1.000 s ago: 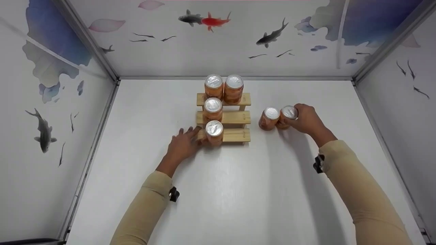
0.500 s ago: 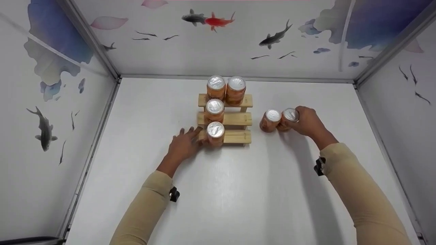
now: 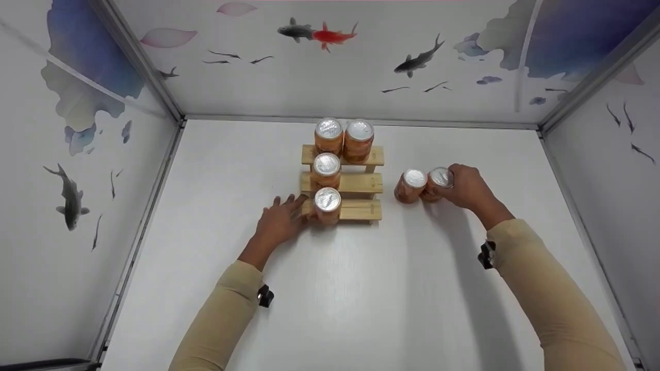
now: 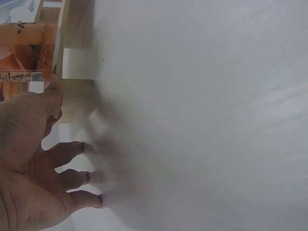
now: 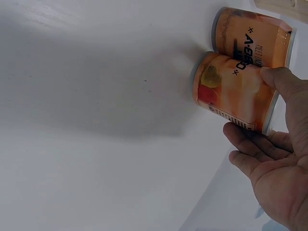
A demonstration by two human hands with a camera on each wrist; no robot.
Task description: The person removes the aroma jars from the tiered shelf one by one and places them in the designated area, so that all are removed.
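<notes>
A three-step wooden rack (image 3: 361, 183) bears orange cans with silver lids: two on the top step, one each on the middle and bottom steps. My left hand (image 3: 281, 221) is at the left end of the bottom step, thumb and index finger pinching its edge, the other fingers spread toward the table. Close beside the thumb stands the bottom-step can (image 4: 29, 53). To the right of the rack, my right hand (image 3: 466, 188) grips an orange can (image 5: 231, 94) between thumb and fingers near its lid. A second can (image 5: 252, 38) stands right against it on the rack side.
The white table (image 3: 340, 299) is enclosed by a back wall (image 3: 340, 77) and side walls painted with fish and leaves. A metal rail (image 3: 361, 122) runs along the table's far edge. The right part of each lower step is bare wood.
The whole head view has shifted slightly downward. Both hands keep their places at the rack and the can, and the cans stand as before.
</notes>
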